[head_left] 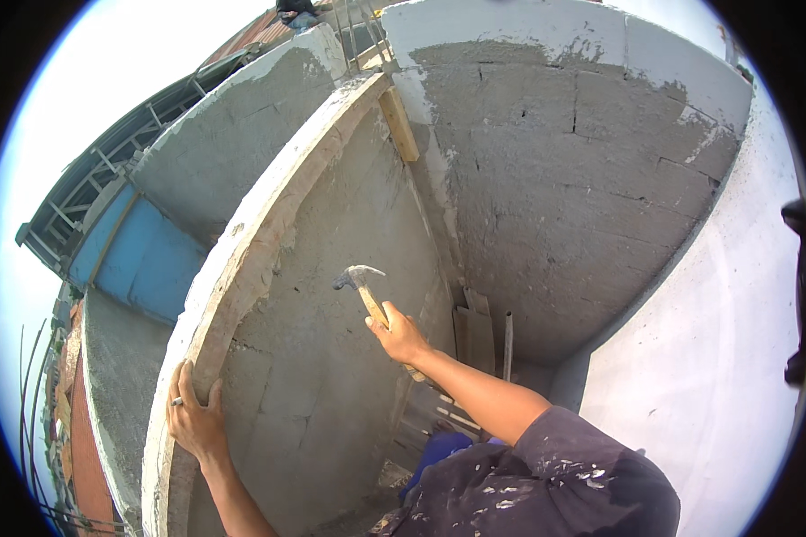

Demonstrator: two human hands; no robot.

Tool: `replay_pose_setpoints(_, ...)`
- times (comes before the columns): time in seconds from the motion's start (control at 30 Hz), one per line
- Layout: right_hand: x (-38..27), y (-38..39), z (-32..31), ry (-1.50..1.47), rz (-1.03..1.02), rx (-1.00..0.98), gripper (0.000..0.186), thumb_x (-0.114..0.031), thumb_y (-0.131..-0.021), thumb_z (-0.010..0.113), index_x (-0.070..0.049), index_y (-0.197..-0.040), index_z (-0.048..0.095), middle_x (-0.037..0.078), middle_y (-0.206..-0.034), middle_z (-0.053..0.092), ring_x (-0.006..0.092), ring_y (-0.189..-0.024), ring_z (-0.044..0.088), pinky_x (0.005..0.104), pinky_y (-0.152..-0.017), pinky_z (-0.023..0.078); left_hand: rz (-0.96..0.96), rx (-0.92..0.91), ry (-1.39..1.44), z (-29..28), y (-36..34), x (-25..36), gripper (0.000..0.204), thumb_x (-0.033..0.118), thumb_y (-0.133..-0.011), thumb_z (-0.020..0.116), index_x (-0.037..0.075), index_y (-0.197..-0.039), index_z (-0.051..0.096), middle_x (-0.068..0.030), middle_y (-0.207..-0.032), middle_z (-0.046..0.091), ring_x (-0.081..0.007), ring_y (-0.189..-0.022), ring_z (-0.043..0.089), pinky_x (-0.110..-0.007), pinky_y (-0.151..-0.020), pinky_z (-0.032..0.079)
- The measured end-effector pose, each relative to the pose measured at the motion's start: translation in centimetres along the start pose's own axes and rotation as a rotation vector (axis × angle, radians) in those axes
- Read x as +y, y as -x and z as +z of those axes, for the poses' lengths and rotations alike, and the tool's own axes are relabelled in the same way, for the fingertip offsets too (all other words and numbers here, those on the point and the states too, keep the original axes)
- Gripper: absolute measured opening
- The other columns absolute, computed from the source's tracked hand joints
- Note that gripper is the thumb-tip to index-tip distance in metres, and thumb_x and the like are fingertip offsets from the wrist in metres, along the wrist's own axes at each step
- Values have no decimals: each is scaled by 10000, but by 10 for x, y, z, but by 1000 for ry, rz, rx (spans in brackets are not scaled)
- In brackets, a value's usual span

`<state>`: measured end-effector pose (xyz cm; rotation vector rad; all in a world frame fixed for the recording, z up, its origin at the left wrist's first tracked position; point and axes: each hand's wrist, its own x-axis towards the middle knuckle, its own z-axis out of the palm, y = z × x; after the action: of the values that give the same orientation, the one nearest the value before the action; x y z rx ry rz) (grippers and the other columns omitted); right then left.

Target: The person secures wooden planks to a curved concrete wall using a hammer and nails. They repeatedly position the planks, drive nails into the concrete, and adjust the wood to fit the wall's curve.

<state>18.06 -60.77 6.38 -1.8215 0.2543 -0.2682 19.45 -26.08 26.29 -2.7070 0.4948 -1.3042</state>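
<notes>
Leftmost, beyond the wall, a blue panel (143, 255) leans under a metal frame, and then comes the left hand (197, 425), a ring on one finger, clamped over a pale board (210, 336) that runs along the wall's top edge. Its long axis climbs from the lower left, near the body, up and away to the right, bowed by the lens; its face looks rough, blotched and crusted with whitish mortar. Right of it drops the grey plastered wall face (331, 215), and in front of that is the hammer (373, 309), its handle slanting up and left from the fist, its dark striking end turned toward the board and its worn claw toward the right. The right hand (401, 338) is closed around the wooden handle, well apart from the left, so the left is the hand nearer the board, while the hammer head hangs clear to its right. Farther over, a short wooden block (398, 123) stands against the board's far end.
</notes>
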Motion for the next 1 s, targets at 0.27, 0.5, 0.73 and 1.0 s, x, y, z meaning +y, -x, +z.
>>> replay_pose_setpoints(0.27, 179, 166, -86, 275, 687, 40, 440, -449, -1023, 635, -56, -1220, 611, 276, -1044, 742, 491, -1031, 714, 555, -878, 541, -130, -48, 63, 2, -4, 5, 663, 138, -711, 948, 150, -1316, 676, -29, -1360, 718, -270, -1226, 695, -417, -1058, 548)
replay_pose_setpoints(0.5, 245, 205, -90, 375, 927, 75, 461, -415, -1040, 607, -8, -1254, 633, 242, -1125, 760, 402, -998, 768, 495, -890, 611, -59, -6, 14, 3, -2, 5, 659, 230, -718, 958, 176, -1318, 690, -20, -1348, 721, -251, -1244, 685, -430, -1076, 560)
replay_pose_setpoints(0.73, 203, 169, -53, 227, 778, -105, 430, -379, -1040, 637, -16, -1269, 622, 128, -884, 737, 224, -686, 734, 387, -579, 616, -138, -80, -4, -28, 13, -23, 691, 300, -713, 966, 184, -1334, 684, -19, -1337, 724, -248, -1236, 690, -416, -1068, 573)
replay_pose_setpoints(1.0, 196, 201, -66, 208, 722, -206, 369, -380, -1025, 659, -35, -1157, 663, 94, -828, 732, 211, -663, 724, 405, -622, 592, -157, -82, 52, -29, 34, -50, 680, 197, -673, 986, 146, -1290, 706, -44, -1343, 738, -248, -1230, 709, -391, -1059, 581)
